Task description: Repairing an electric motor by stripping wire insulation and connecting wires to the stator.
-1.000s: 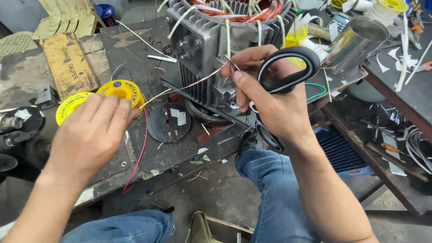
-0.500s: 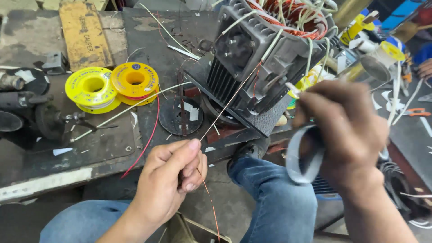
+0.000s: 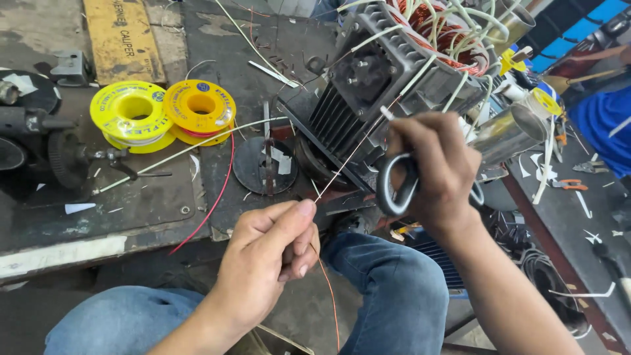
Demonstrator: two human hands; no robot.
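The left hand (image 3: 266, 263) pinches a thin copper-coloured wire (image 3: 342, 171) in a closed grip between thumb and forefinger; the loose end trails down past the jeans. Up and right of that grip, the right hand (image 3: 437, 174) is closed on the wire's white-sleeved end and on grey-handled scissors (image 3: 394, 187). Beyond both grips sits the grey finned electric motor (image 3: 368, 85) with copper windings. Far left of the grips, two yellow plastic spools (image 3: 164, 112) lie on the dark, worn surface (image 3: 98, 210).
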